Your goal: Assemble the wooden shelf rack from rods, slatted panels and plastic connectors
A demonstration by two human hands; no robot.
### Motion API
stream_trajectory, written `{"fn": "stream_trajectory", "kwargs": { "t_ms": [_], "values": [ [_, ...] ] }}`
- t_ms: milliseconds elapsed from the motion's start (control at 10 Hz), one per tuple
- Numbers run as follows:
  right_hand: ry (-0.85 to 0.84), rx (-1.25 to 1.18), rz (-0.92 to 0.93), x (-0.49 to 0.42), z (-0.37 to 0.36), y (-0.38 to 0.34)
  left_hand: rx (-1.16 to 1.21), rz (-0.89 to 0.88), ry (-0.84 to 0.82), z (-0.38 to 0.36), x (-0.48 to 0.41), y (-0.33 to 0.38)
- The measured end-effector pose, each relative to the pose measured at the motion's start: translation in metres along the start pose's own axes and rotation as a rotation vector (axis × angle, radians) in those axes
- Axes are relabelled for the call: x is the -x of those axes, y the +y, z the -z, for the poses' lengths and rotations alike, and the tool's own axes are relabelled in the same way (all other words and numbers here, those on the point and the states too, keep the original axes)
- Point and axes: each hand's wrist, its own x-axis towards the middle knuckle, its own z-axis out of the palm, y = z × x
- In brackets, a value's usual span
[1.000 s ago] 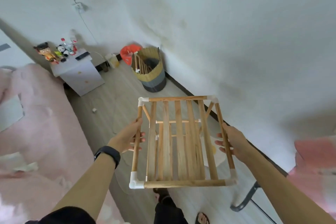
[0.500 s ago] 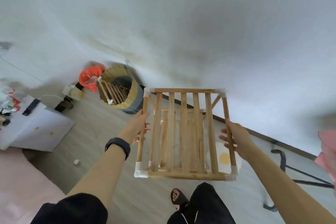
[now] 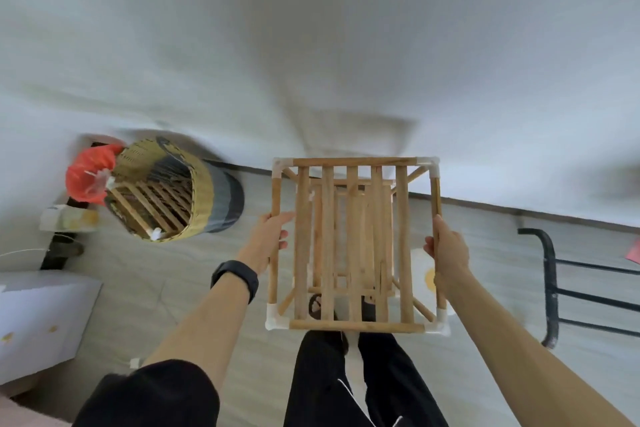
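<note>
I hold the assembled wooden shelf rack (image 3: 353, 246) in the air in front of me and look down through its slatted top. White plastic connectors (image 3: 277, 321) cap its corners. My left hand (image 3: 268, 239) grips the left side rod about halfway along. My right hand (image 3: 448, 255) grips the right side rod at a similar height. Lower tiers and diagonal braces show through the slats. My legs and feet are visible beneath the rack.
A yellow woven basket (image 3: 204, 194) with a slatted panel inside stands on the floor at the left, an orange bag (image 3: 88, 173) behind it. A white cabinet (image 3: 41, 319) is at the lower left. A black metal frame (image 3: 550, 288) stands at the right. The white wall is close ahead.
The view has swung to the right and downward, toward the wall and floor. The rack stays held in both hands and now appears more directly from above; the basket has shifted left in view.
</note>
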Motion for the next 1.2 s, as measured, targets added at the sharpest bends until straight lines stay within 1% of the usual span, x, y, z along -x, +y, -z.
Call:
{"fn": "stream_trajectory", "kwargs": {
  "t_ms": [200, 300, 400, 600, 700, 800, 900, 1000, 1100, 1200],
  "values": [
    [0.087, -0.050, 0.015, -0.061, -0.034, 0.016, -0.035, 0.020, -0.071, -0.027, -0.090, 0.007],
    [0.150, -0.075, 0.033, -0.082, -0.049, 0.022, -0.089, -0.018, -0.095, -0.037, -0.128, 0.006],
    [0.170, -0.099, 0.040, -0.096, -0.062, 0.028, -0.136, -0.055, -0.116, -0.045, -0.161, 0.007],
    [0.191, -0.113, 0.033, -0.126, -0.077, 0.033, -0.171, -0.066, -0.214, -0.051, -0.202, 0.016],
    [0.169, -0.103, 0.025, -0.142, -0.081, 0.039, -0.193, -0.048, -0.252, -0.048, -0.208, 0.020],
    [0.175, -0.122, 0.014, -0.150, -0.087, 0.044, -0.178, -0.031, -0.255, -0.042, -0.220, 0.022],
    [0.153, -0.081, 0.051, -0.151, -0.084, 0.047, -0.194, -0.027, -0.273, -0.039, -0.225, 0.021],
    [0.045, 0.069, 0.086, -0.140, -0.073, 0.043, -0.314, -0.062, -0.258, -0.038, -0.218, 0.019],
    [-0.024, 0.242, 0.114, -0.115, -0.063, 0.032, -0.510, -0.152, -0.256, -0.037, -0.195, 0.023],
    [-0.035, 0.526, 0.208, -0.071, -0.054, 0.007, -0.659, -0.262, -0.259, -0.034, -0.158, 0.032]
  ]
}}
